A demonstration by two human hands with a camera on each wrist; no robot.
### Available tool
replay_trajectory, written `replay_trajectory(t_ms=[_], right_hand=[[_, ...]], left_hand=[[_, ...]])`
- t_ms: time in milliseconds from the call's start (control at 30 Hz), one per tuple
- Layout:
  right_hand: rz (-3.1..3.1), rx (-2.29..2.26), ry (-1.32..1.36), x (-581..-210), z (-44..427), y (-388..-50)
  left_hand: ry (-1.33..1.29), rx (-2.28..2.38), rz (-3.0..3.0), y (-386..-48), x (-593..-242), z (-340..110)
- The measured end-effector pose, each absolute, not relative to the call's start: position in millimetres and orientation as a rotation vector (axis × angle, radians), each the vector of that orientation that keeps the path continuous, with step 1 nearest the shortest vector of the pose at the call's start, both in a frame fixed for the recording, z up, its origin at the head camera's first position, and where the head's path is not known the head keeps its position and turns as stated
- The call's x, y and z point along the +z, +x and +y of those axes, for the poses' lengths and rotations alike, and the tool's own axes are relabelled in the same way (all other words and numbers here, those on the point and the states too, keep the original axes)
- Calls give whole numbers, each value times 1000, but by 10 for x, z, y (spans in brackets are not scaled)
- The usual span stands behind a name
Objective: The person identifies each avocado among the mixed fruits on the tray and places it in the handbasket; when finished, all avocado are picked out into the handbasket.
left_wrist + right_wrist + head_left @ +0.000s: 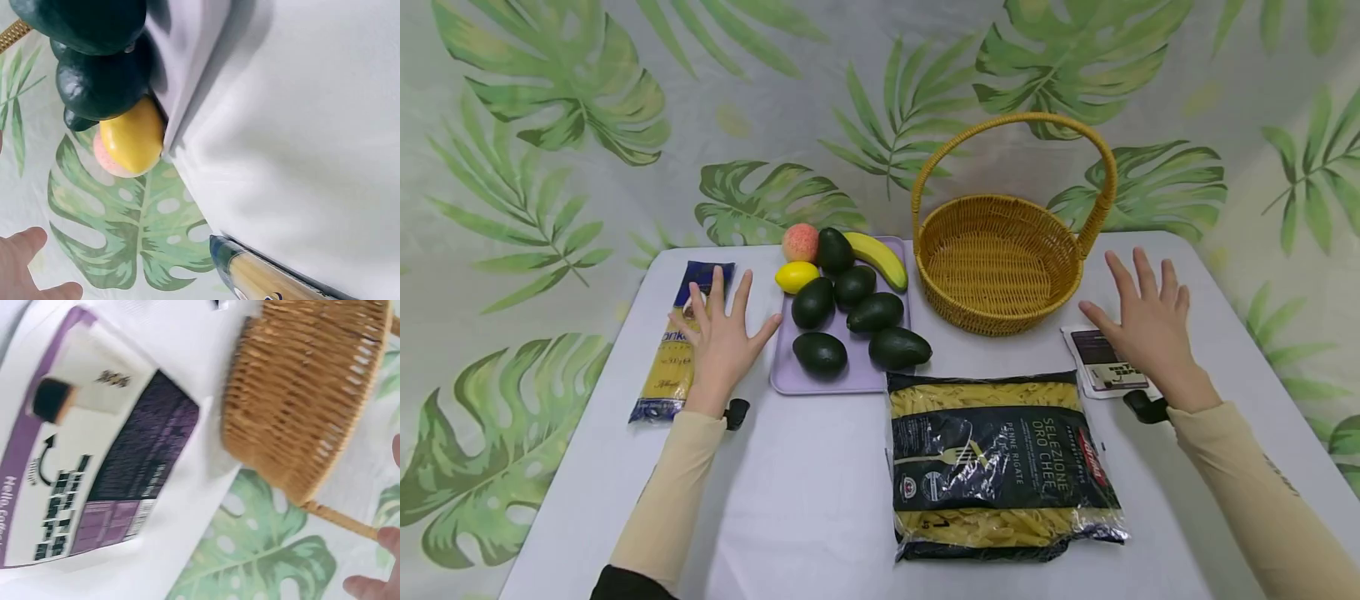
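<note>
With fingers spread, my left hand [722,354] hovers over a blue-and-yellow packet of long pasta [664,362], holding nothing. My right hand [1153,337] is likewise spread and bare, beside a white and purple coffee packet [1097,360] that it partly covers. "Hello Coffee" seems printed on this packet [119,462] in the right wrist view. Between the hands, a lilac tray [786,375] carries several avocados [820,356], a lemon [797,277], a peach [801,242] and a banana [880,260]. A large bag of penne [988,458] lies front of centre.
A round wicker basket [1000,304] with a tall arched handle [1015,118] stands at the back, right of the tray, its inside bare. Everything rests on a white table [805,500]. Behind hangs a leaf-patterned cloth [865,100].
</note>
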State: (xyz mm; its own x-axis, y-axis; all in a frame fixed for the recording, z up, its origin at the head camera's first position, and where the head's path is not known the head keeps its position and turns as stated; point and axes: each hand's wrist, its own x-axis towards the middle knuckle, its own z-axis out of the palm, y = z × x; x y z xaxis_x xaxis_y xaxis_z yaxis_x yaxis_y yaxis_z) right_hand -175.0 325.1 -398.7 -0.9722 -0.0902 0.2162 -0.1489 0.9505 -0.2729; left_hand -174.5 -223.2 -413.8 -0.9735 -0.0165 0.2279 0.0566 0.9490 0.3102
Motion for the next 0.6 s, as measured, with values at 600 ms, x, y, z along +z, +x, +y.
replay_trajectory(t_ms=[600], right_hand=[[-2738,1397,854,-3485,2543,-1759]], left_hand=[[-437,-1807,-2730,-1686,-4402,-2342]])
